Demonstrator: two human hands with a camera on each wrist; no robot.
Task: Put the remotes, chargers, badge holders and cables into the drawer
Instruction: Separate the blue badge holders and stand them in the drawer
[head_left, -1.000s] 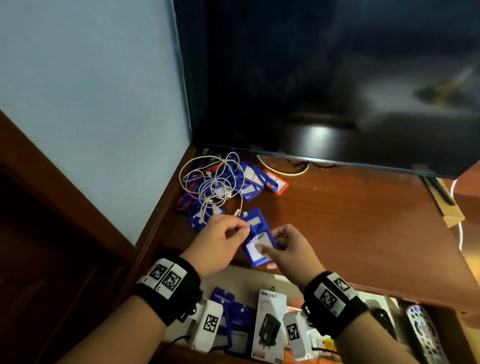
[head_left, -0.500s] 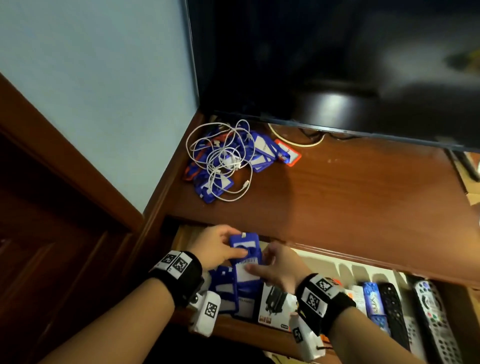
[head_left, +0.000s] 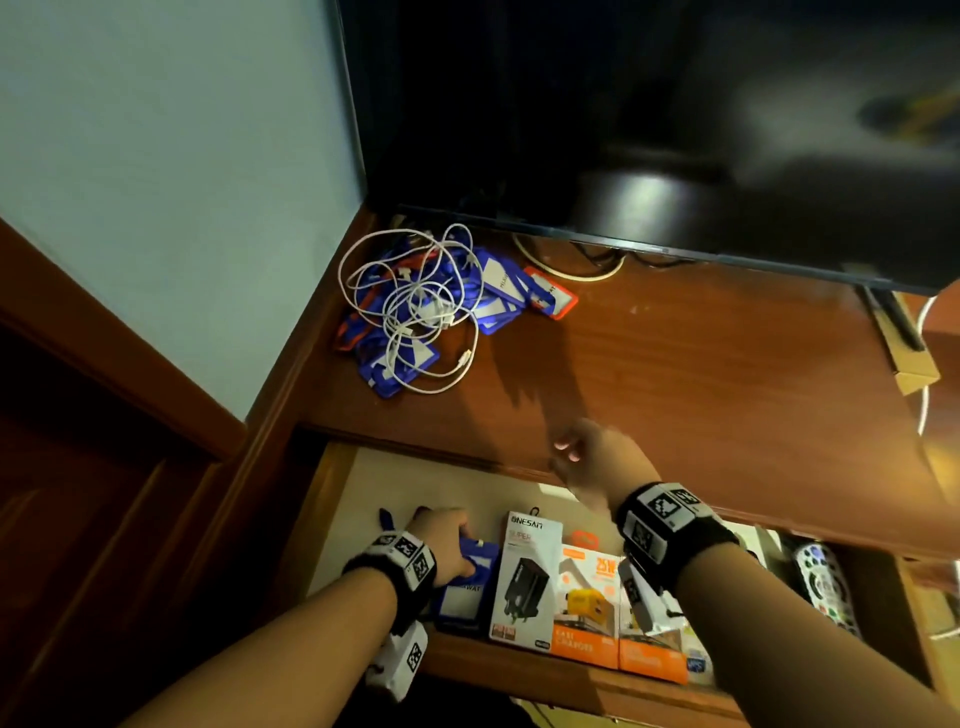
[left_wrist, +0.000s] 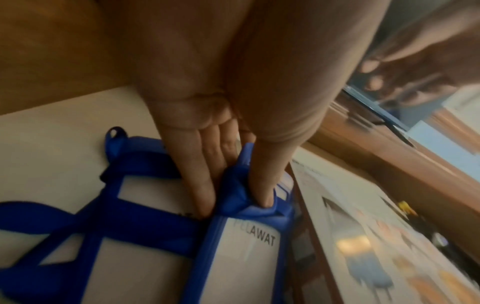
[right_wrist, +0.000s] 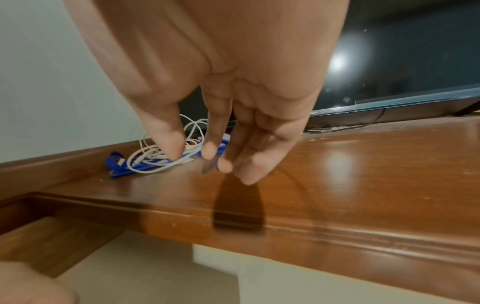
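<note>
My left hand (head_left: 447, 545) reaches into the open drawer (head_left: 415, 483) and pinches the top tab of a blue badge holder (head_left: 465, 592), which lies among other blue holders; the left wrist view shows the thumb pressed into that badge holder (left_wrist: 244, 246). Above the cabinet top's front edge my right hand (head_left: 566, 452) hovers with loose fingers (right_wrist: 207, 150) and holds nothing. Further back on the left lies a pile of blue and orange badge holders (head_left: 493, 291) under a tangled white cable (head_left: 415, 312). The cable (right_wrist: 155, 158) also shows beyond my right fingers.
Boxed chargers, one white (head_left: 524, 577) and one orange (head_left: 587, 603), lie in the drawer to the right of the holders. A grey remote (head_left: 823, 582) sits at the drawer's right end. A dark TV (head_left: 675, 130) stands along the back of the wooden top (head_left: 701, 364).
Both hands carried the blue badge holder from the cabinet top down into the drawer. The right hand then let go and rose to the top's front edge; the left hand still pinches the holder.
</note>
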